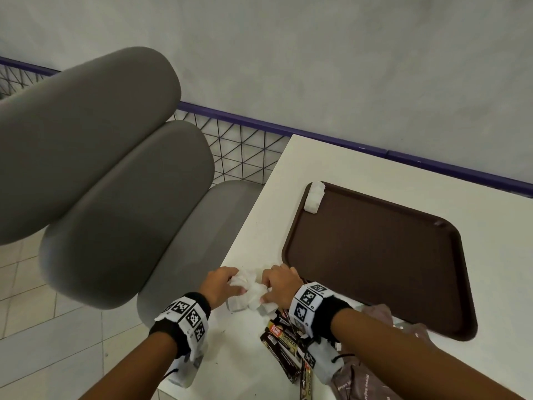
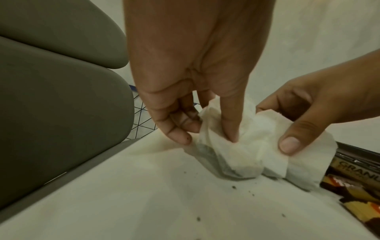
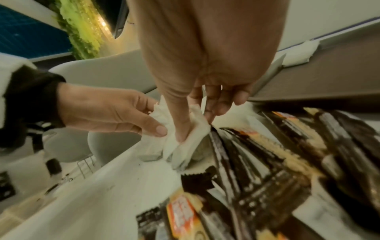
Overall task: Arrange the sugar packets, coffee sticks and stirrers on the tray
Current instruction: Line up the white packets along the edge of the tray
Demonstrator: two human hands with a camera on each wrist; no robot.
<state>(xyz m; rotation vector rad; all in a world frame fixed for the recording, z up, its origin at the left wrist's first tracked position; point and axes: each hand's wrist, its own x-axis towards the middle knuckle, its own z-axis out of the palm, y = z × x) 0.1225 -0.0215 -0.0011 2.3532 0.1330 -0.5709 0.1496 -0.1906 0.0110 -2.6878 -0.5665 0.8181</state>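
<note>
A: Start big. What carries it all?

B: The white bench (image 1: 360, 168), with the brown tray (image 1: 375, 255) lying just beyond the right hand (image 1: 281, 287) and touching nothing it holds. One white bundle (image 1: 314, 196) already sits on the tray's far corner, well away from both hands.

A: And the hands?

B: Both are clenched on a bunch of white packets (image 2: 242, 146), which I take to be the sugar. The left hand (image 1: 222, 285) pinches its side with thumb and fingers; the right hand pinches the other side, thumb on top. The bunch rests on the bench between them.

A: The coffee sticks?

B: The sticks (image 1: 284, 346) lie in a loose heap under the right wrist, just behind the packets. (I cannot pick out any stirrers for certain.)

A: How will the packets handle?

B: Light and soft, I judge: thin paper that crumples and may tear if squeezed. Loose ones could slip from the bunch, so take hold across the middle from both sides, gently, and keep them squared. The sticks look glossy, likely slippery; better gripped as a bundle at mid-length.
</note>
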